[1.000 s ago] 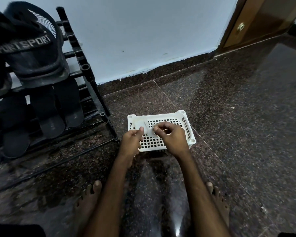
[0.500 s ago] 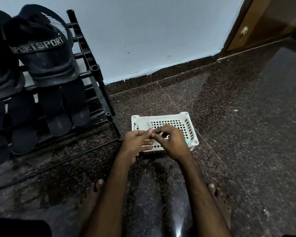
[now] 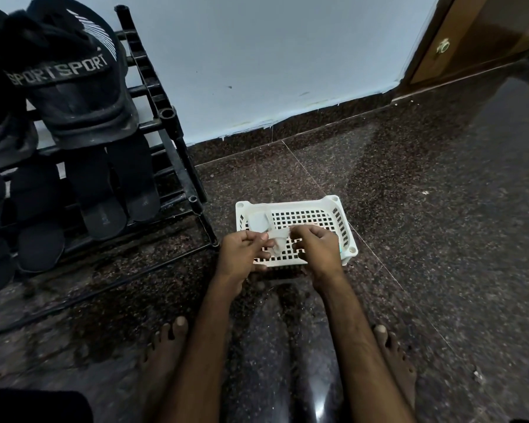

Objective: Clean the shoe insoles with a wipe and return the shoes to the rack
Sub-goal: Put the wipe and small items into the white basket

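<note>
2 hands work over the white basket (image 3: 287,205) on the floor. The left hand (image 3: 242,252) and the right hand (image 3: 318,248) each pinch 1 end of a small white wipe (image 3: 278,242) between thumb and forefinger, with the other fingers curled beneath.

0.5 s ago the fingertips of both hands almost met at 1 spot above the basket. Now the hands have drawn a little apart, and the wipe shows as a band stretched between them with a fold hanging from its middle. That suggests the wipe is being opened out and is close to ready, though not yet spread flat.

1 more white piece (image 3: 257,222) lies in the basket's far left corner. Whether it is another wipe or a wrapper cannot be told.

No shoe is in hand. The black sport shoes (image 3: 71,87) stand on the upper shelf of the black rack (image 3: 167,114) to the left, well apart from the hands, with dark sandals (image 3: 104,196) on the shelf below.

Cleaning of the insoles appears not yet begun. The likely next step is to free 1 hand and fetch a shoe from the rack.
</note>
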`<action>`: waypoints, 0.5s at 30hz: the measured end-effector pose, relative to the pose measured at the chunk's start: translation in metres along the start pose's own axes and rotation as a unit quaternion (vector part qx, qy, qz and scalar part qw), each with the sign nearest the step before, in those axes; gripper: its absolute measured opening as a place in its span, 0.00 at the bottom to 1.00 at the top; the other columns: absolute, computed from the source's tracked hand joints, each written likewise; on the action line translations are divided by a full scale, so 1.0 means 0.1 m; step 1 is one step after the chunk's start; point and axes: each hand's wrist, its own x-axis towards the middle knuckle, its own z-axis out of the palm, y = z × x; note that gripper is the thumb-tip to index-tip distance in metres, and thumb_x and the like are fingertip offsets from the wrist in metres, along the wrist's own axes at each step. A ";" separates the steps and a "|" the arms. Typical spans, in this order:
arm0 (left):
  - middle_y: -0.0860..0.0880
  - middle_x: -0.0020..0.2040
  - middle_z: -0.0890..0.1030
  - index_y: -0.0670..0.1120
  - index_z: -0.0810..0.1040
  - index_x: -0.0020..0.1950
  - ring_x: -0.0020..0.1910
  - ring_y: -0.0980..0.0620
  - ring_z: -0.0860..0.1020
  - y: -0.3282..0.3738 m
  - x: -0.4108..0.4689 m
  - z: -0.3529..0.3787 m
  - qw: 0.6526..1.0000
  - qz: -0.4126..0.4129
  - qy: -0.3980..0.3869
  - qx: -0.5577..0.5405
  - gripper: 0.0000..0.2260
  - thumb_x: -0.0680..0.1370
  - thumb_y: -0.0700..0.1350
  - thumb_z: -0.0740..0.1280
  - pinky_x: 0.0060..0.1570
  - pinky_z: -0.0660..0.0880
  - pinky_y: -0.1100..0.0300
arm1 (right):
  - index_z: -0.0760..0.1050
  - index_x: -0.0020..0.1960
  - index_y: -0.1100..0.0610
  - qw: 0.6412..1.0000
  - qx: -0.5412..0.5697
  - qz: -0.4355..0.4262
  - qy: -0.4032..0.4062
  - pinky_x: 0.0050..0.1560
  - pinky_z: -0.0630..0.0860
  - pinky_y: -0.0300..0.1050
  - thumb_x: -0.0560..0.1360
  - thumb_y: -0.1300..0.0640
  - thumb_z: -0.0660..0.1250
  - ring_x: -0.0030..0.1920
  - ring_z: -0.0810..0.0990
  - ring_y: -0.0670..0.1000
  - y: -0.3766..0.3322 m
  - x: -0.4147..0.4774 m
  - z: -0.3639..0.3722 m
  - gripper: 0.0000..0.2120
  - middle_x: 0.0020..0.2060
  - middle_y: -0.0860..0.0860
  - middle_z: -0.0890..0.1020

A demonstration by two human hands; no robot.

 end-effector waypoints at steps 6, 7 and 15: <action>0.42 0.48 0.84 0.39 0.77 0.49 0.33 0.54 0.80 -0.06 0.02 -0.11 1.000 -0.004 -0.019 0.015 0.05 0.80 0.40 0.67 0.26 0.75 0.61 | 0.77 0.37 0.57 0.995 0.069 0.047 0.053 0.33 0.72 0.42 0.77 0.61 0.65 0.33 0.76 0.48 0.02 0.07 -0.05 0.10 0.33 0.50 0.80; 0.42 0.48 0.84 0.39 0.76 0.49 0.32 0.54 0.79 -0.07 0.01 -0.12 1.000 -0.007 -0.017 0.009 0.04 0.80 0.40 0.67 0.25 0.75 0.61 | 0.76 0.37 0.57 0.994 0.078 0.052 0.061 0.33 0.72 0.42 0.77 0.61 0.65 0.33 0.76 0.48 0.02 0.07 -0.06 0.10 0.32 0.50 0.79; 0.43 0.55 0.83 0.42 0.79 0.58 0.45 0.49 0.79 -0.04 -0.05 -0.12 0.983 -0.119 -0.109 0.083 0.16 0.79 0.54 0.67 0.38 0.81 0.56 | 0.76 0.43 0.55 0.996 -0.059 -0.060 -0.012 0.44 0.79 0.54 0.76 0.52 0.63 0.37 0.81 0.51 -0.03 0.08 -0.01 0.08 0.35 0.53 0.83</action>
